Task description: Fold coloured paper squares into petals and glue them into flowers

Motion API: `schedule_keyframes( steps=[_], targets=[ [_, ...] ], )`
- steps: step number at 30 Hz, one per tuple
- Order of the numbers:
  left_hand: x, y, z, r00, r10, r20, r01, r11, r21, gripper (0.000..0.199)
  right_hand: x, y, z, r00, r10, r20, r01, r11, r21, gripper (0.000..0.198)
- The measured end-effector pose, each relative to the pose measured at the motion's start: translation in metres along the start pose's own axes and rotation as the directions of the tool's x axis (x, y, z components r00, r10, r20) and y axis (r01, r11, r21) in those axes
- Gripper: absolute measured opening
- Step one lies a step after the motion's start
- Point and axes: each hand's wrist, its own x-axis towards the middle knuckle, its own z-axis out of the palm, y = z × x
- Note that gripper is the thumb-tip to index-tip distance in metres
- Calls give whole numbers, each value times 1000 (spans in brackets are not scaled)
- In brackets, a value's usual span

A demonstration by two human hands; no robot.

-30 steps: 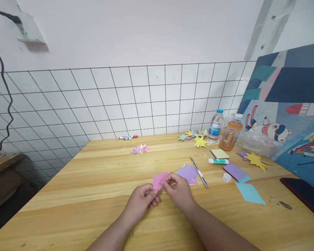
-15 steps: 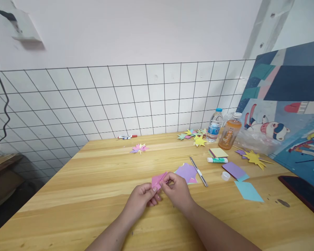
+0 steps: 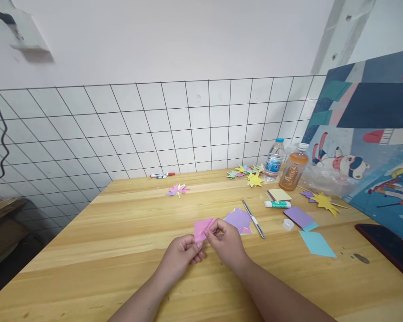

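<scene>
A small pink sheet of paper (image 3: 201, 227) is held between both hands above the table, with a fold along its right side. My left hand (image 3: 183, 256) pinches its lower corner between thumb and fingers. My right hand (image 3: 226, 241) grips the right edge, fingertips pressed together on the fold. Just beyond the right hand lie overlapping purple sheets (image 3: 239, 219) with bits of pink and green under them. A utility knife (image 3: 254, 220) rests to their right.
Toward the right are a glue stick (image 3: 277, 204), its cap (image 3: 288, 224), a blue sheet (image 3: 317, 244), a phone-like dark slab (image 3: 386, 252) and two bottles, water (image 3: 274, 161) and orange drink (image 3: 293, 169). Paper stars (image 3: 254, 180) and markers (image 3: 162, 175) lie at the back.
The pink paper has tilted so that more of its flat face shows. Both hands keep their grip and have barely moved; the whole view has shifted slightly.
</scene>
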Motion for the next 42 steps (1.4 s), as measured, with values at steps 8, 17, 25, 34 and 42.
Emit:
schedule_keyframes(
  steps=[8,17,25,34,42],
  targets=[
    [-1,5,-5,997,-42,58,44,998,-37,44,-1,-2,-1,1000,-2,-1,2,1000,3,14],
    [0,8,4,998,-27,-49,24,998,-63,45,-4,-2,2,1000,9,-4,-9,996,84,25],
    [-1,9,2,995,17,-96,-25,996,-84,41,-2,2,5,985,87,151,-101,992,82,12],
    [-5,18,0,995,-22,-101,14,996,-85,36,1,0,-7,982,139,127,-162,966,200,25],
    [-6,15,-3,972,11,-233,-22,999,-47,33,5,0,-15,983,185,-2,-180,960,213,32]
  ],
)
